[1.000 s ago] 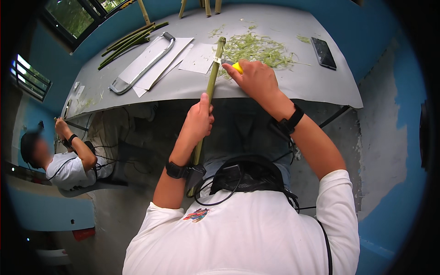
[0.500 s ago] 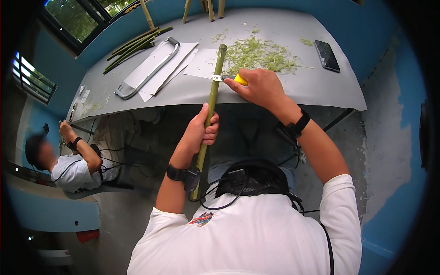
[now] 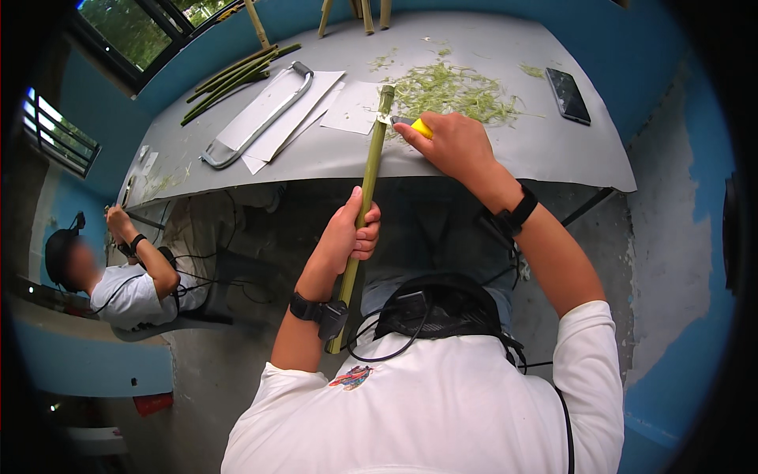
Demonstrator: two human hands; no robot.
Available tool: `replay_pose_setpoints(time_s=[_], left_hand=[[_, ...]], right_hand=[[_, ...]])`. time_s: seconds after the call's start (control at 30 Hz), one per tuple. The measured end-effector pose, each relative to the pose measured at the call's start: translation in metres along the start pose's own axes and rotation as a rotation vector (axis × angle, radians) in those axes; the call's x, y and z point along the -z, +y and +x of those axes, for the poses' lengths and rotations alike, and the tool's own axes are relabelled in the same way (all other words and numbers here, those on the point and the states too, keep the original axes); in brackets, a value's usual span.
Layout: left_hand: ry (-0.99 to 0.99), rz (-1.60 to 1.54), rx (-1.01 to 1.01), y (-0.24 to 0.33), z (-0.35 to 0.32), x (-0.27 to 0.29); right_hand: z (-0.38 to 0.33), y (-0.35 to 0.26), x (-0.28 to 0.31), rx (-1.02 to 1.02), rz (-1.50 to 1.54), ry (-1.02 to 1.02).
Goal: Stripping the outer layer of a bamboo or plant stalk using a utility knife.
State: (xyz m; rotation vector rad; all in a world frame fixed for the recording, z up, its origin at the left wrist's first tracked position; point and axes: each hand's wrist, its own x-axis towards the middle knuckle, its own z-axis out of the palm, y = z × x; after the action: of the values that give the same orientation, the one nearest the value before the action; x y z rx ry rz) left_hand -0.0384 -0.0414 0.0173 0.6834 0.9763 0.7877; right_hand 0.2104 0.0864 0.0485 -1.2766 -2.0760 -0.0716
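My left hand [image 3: 351,229] is wrapped round a green bamboo pole [image 3: 372,162] below the table's front edge. The pole slants up and away, its far end over the table and its near end beside my left wrist. In my right hand [image 3: 462,146] is a yellow-handled knife [image 3: 421,129]. Its blade lies across the pole just below the far end, where pale bits show at the contact. Thin green shavings [image 3: 450,91] are heaped on the table behind the knife.
On the grey table [image 3: 489,47] lie a hacksaw [image 3: 300,69], white paper sheets [image 3: 347,110], thin green sticks [image 3: 233,77] and a dark phone [image 3: 567,96]. Bamboo legs [image 3: 367,17] stand at the back edge. Another person [image 3: 134,292] sits at the left.
The knife has slid up the pole, away from me, to near its far end. Both hands and the pole sit slightly lower and further right in view.
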Motion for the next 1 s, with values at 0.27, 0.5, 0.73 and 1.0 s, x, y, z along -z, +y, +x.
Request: replay_pose_setpoints(time_s=[0.27, 0.5, 0.73, 1.0], left_hand=[[0.008, 0.029, -0.040, -0.017, -0.016, 0.023], [0.017, 0.046, -0.060, -0.005, -0.010, 0.015], [0.026, 0.037, -0.037, -0.003, -0.005, 0.011], [0.064, 0.102, -0.070, -0.005, -0.005, 0.009]], right_hand=[[-0.003, -0.006, 0.006, 0.089, 0.053, -0.007], [-0.002, -0.011, 0.011, 0.181, 0.121, -0.070], [0.000, -0.010, 0.009, 0.191, 0.091, -0.094], [0.000, -0.011, 0.003, 0.135, 0.065, -0.030]])
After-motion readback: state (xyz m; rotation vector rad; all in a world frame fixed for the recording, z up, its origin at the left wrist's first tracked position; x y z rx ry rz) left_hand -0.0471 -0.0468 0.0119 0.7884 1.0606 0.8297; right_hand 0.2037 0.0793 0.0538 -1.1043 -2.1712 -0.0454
